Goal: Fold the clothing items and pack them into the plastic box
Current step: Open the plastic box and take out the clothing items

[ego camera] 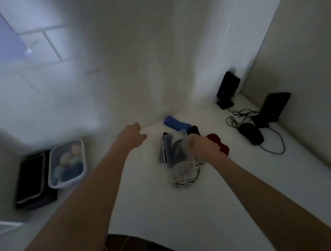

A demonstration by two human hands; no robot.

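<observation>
Gripping the plastic box (178,160), already part-filled with dark clothes, the right hand (201,146) works while the left hand (134,135) hovers loosely curled, holding nothing; blue cloth (177,123) and red cloth (219,144) remain unpacked.

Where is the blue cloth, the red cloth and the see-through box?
blue cloth (177,123), head view, middle of the roll.
red cloth (219,144), head view, its bare middle.
see-through box (185,169), head view, its clear side wall.

Right hand (201,147) covering part of the red cloth (219,144), lidded container (67,163) at left blurring its contents, dark shape at bottom edge being cut off
</observation>
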